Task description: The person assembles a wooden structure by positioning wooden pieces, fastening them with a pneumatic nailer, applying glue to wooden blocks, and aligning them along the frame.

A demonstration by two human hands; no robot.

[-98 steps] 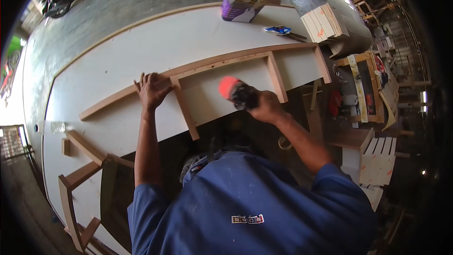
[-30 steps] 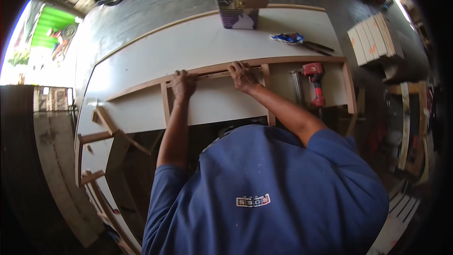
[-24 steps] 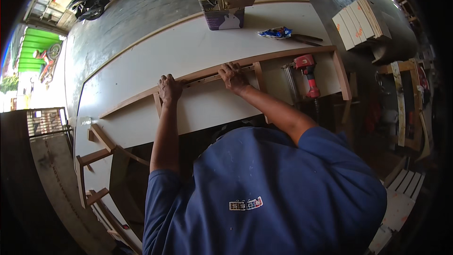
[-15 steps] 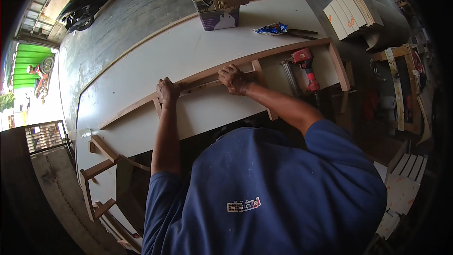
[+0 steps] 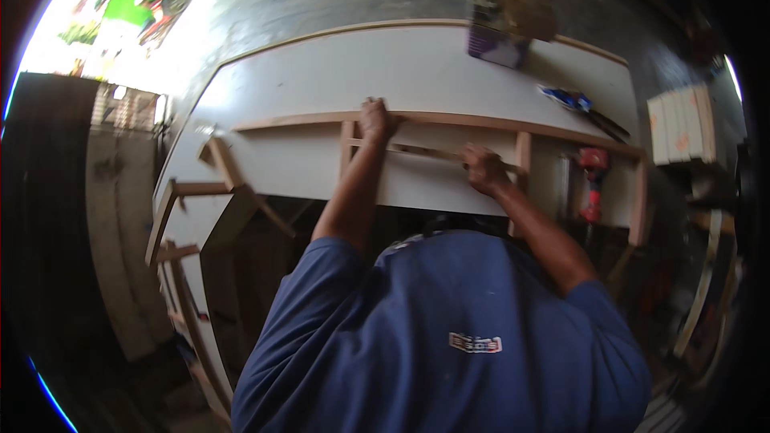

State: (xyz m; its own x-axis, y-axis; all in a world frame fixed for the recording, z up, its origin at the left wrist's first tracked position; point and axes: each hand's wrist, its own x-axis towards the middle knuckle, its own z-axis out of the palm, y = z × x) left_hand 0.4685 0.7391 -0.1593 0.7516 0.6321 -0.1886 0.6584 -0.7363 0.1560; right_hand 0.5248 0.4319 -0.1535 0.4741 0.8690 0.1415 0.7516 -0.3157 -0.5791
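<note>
While the wooden frame [image 5: 461,119] lies on the white counter [image 5: 313,76], the right hand [image 5: 484,168] is closed around a thin wooden strip [image 5: 425,151] that slants across the frame's middle bay, apart from its long rail [image 5: 289,120]. Where the frame's left crosspiece [image 5: 347,156] meets that rail, the left hand [image 5: 375,119] rests with its fingers folded, though blur means I cannot tell whether it grips the wood. Inside the frame's right bay lies a red power tool [image 5: 593,180], and beyond the frame's far side are a blue packet [image 5: 565,98] and a purple box [image 5: 496,46].
</note>
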